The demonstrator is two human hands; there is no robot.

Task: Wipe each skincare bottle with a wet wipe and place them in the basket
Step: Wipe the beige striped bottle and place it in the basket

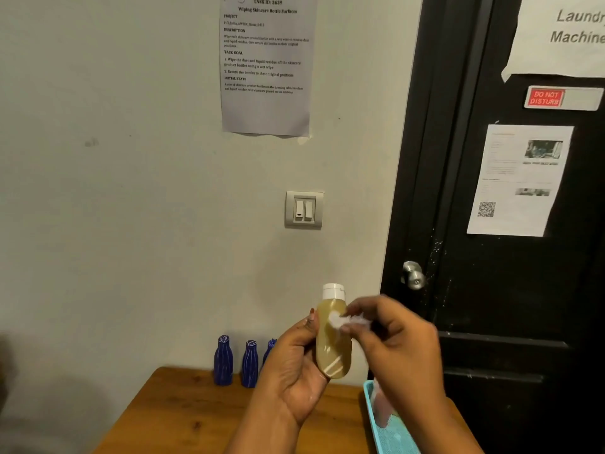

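Closest to us lay the brown wooden tabletop (157, 417). At its back, against the wall, three ribbed dark-blue bottles (223, 362) stood upright in a row, near one another, the third half hidden behind our left hand (294, 371); we judged them to be waiting their turn. That hand curled round the lower body of the clear, amber-filled plastic bottle with a white flip cap (332, 339). It held the bottle upright in the air above the table, so that its front faced us and was free for wiping. Our right hand (402, 348) pinched a small crumpled white wet wipe (340, 319) between thumb and fingertips and pressed it on the bottle's upper front. Below that hand, at the table's right edge, sat the turquoise plastic basket (371, 414), close by, we supposed, for a short drop. Something pale lay inside it, too blurred to name.
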